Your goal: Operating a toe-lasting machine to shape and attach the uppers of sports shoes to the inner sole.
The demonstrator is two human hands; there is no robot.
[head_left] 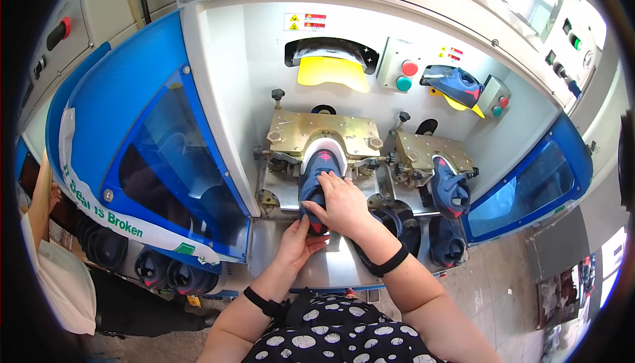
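A dark blue sneaker with red details (pixel 322 162) sits toe-first in the curved white mouth of the brass-coloured clamp (pixel 324 127) at the left station. My right hand (pixel 340 202) grips it from above, fingers over the laces and thumb by the collar. Cupped under the heel, my left hand (pixel 299 240) holds the shoe with its thumb and fingers. At the right station, a similar blue sneaker (pixel 452 187) stands with its toe in a second brass-coloured clamp (pixel 434 154). Part of the held shoe's opening is hidden by my right hand.
Red and green push buttons (pixel 406 76) are on the back wall, beside a yellow flap (pixel 333 74). Another sneaker (pixel 456 87) pokes through the right slot. More shoes (pixel 447 242) stand on the metal ledge (pixel 291 257). A blue windowed door (pixel 165 144) flanks the left, with another person (pixel 63 283) beyond.
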